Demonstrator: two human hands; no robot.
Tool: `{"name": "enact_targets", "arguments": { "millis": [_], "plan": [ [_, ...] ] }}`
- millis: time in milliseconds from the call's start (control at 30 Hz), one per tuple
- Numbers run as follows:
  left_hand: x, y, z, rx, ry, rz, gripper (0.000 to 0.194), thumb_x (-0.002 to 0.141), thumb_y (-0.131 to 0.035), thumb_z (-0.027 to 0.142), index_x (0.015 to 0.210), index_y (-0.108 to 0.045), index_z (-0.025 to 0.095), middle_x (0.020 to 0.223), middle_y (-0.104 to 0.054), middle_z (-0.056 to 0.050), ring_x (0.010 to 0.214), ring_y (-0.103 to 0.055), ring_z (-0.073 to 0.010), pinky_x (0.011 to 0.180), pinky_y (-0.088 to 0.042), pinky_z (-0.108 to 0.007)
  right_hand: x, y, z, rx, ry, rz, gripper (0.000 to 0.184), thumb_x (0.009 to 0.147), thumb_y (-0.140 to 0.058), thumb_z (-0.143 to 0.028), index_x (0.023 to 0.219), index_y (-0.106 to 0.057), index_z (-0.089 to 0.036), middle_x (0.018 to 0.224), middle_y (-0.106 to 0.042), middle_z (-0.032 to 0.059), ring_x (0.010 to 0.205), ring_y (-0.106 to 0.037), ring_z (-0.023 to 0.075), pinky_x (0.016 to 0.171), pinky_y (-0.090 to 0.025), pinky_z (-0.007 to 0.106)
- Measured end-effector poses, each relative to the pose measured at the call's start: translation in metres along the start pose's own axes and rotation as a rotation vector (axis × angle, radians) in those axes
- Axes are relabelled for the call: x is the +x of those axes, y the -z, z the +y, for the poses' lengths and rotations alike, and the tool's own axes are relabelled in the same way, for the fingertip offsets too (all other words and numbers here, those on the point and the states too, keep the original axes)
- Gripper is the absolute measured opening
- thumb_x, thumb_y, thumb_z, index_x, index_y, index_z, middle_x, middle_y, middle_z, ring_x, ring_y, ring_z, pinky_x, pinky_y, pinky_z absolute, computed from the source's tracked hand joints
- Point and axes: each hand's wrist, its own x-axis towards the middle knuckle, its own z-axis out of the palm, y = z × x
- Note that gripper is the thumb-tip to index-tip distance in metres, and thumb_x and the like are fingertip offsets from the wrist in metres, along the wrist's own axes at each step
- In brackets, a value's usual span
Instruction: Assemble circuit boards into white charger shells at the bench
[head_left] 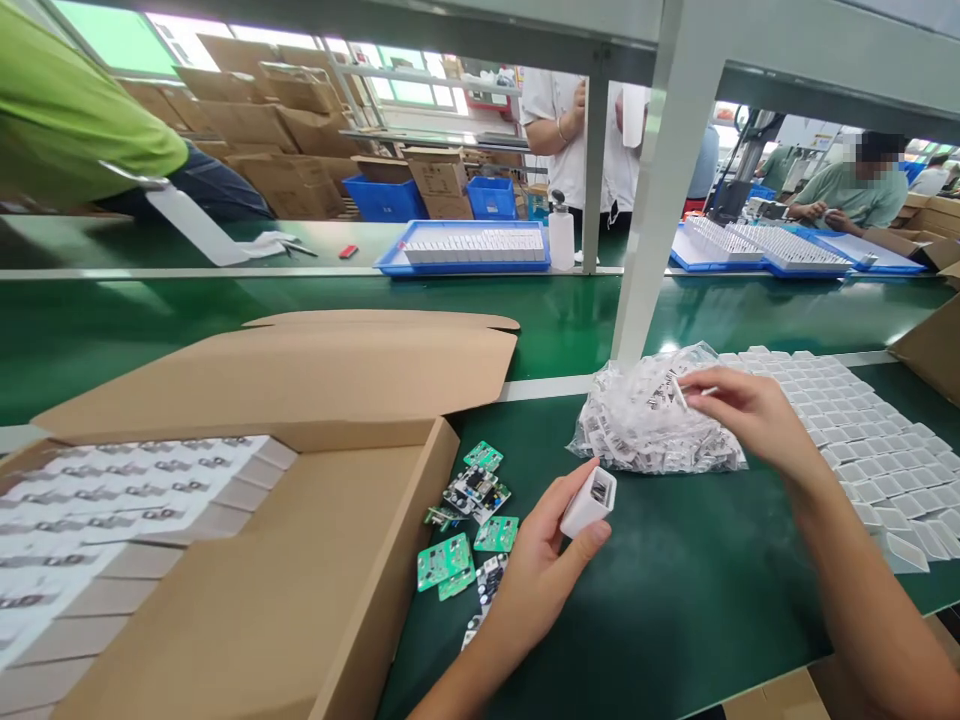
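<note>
My left hand (540, 565) is closed around a white rectangular plastic housing (583, 510), its open end turned up and dark metal parts showing inside. Between the thumb and fingers of my right hand (754, 412) is a small flat white plastic piece (679, 392). That hand is over a clear plastic bag (637, 435) full of small white parts. Left of my left hand lie several loose green circuit boards (444, 563), partly hidden by my wrist.
An open cardboard box (367, 570) on the left holds rows of white housings (150, 500). More white housings (870, 430) stand in rows at right. A metal post (643, 200) rises behind the bag. Beyond are a blue tray (465, 267), a white bottle (561, 235) and several people.
</note>
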Motion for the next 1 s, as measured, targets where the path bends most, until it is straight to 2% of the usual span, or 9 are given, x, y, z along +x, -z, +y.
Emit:
{"name": "enact_targets", "arguments": {
  "millis": [100, 233, 367, 467, 533, 633, 800, 1000],
  "plan": [
    [-0.003, 0.0, 0.002, 0.101, -0.134, -0.013, 0.049, 0.085, -0.065, 0.046, 0.132, -0.06, 0.031, 0.112, -0.06, -0.006, 0.093, -0.058, -0.0199, 0.084, -0.047, -0.03, -0.027, -0.01, -0.026, 0.359, 0.163, -0.03, 0.015, 0.088, -0.064, -0.026, 0.099, -0.073, -0.022, 0.096, -0.074, 0.0034, 0.084, -0.07, 0.0162, 0.069, -0.057, 0.024],
    [-0.004, 0.003, 0.001, 0.209, -0.272, 0.011, 0.047, 0.086, -0.066, 0.038, 0.132, -0.059, 0.033, 0.115, -0.059, -0.007, 0.098, -0.055, -0.0219, 0.088, -0.045, -0.031, -0.042, -0.026, -0.044, 0.385, 0.272, -0.066, 0.018, 0.087, -0.064, -0.015, 0.1, -0.073, -0.023, 0.092, -0.074, 0.0025, 0.084, -0.07, 0.015, 0.074, -0.058, 0.024],
    [-0.006, 0.006, 0.001, 0.282, -0.359, 0.031, 0.047, 0.084, -0.069, 0.032, 0.13, -0.061, 0.034, 0.117, -0.059, -0.008, 0.102, -0.054, -0.0235, 0.087, -0.045, -0.031, -0.045, -0.037, -0.048, 0.404, 0.266, -0.033, 0.018, 0.087, -0.061, -0.01, 0.092, -0.074, -0.021, 0.079, -0.072, 0.0017, 0.07, -0.068, 0.0122, 0.063, -0.058, 0.02],
    [-0.006, 0.006, 0.001, 0.274, -0.363, 0.0, 0.047, 0.084, -0.069, 0.03, 0.13, -0.061, 0.035, 0.116, -0.06, -0.007, 0.099, -0.056, -0.0223, 0.084, -0.046, -0.029, -0.047, -0.042, -0.05, 0.501, 0.218, -0.023, 0.019, 0.087, -0.057, -0.009, 0.091, -0.073, -0.019, 0.075, -0.069, 0.0018, 0.057, -0.064, 0.0092, 0.051, -0.055, 0.017],
    [-0.006, 0.006, 0.001, 0.247, -0.35, -0.045, 0.047, 0.084, -0.069, 0.029, 0.13, -0.06, 0.036, 0.114, -0.06, -0.007, 0.096, -0.056, -0.021, 0.081, -0.046, -0.028, -0.048, -0.044, -0.051, 0.561, 0.22, -0.024, 0.021, 0.088, -0.054, -0.008, 0.094, -0.071, -0.019, 0.077, -0.067, 0.0022, 0.057, -0.063, 0.0082, 0.048, -0.054, 0.016],
    [-0.005, 0.005, 0.002, 0.216, -0.334, -0.071, 0.047, 0.084, -0.07, 0.028, 0.13, -0.061, 0.035, 0.113, -0.061, -0.007, 0.094, -0.056, -0.0202, 0.08, -0.046, -0.027, -0.05, -0.045, -0.052, 0.549, 0.265, -0.042, 0.021, 0.088, -0.056, -0.007, 0.097, -0.07, -0.02, 0.081, -0.065, 0.0024, 0.062, -0.064, 0.0087, 0.052, -0.055, 0.017],
    [-0.005, 0.006, 0.007, 0.136, -0.302, -0.083, 0.044, 0.083, -0.071, 0.031, 0.126, -0.064, 0.033, 0.112, -0.062, -0.007, 0.094, -0.058, -0.0208, 0.081, -0.048, -0.028, -0.05, -0.041, -0.052, 0.359, 0.397, -0.053, 0.018, 0.089, -0.055, -0.01, 0.094, -0.068, -0.021, 0.089, -0.066, 0.0038, 0.08, -0.066, 0.012, 0.07, -0.057, 0.021],
    [-0.005, 0.009, 0.013, 0.102, -0.29, -0.135, 0.044, 0.079, -0.075, 0.027, 0.121, -0.068, 0.035, 0.117, -0.064, -0.006, 0.103, -0.06, -0.0217, 0.086, -0.048, -0.027, -0.05, -0.039, -0.051, 0.353, 0.475, -0.109, 0.021, 0.089, -0.052, -0.006, 0.097, -0.065, -0.021, 0.09, -0.065, 0.0039, 0.081, -0.065, 0.0112, 0.071, -0.056, 0.019]
  ]
}}
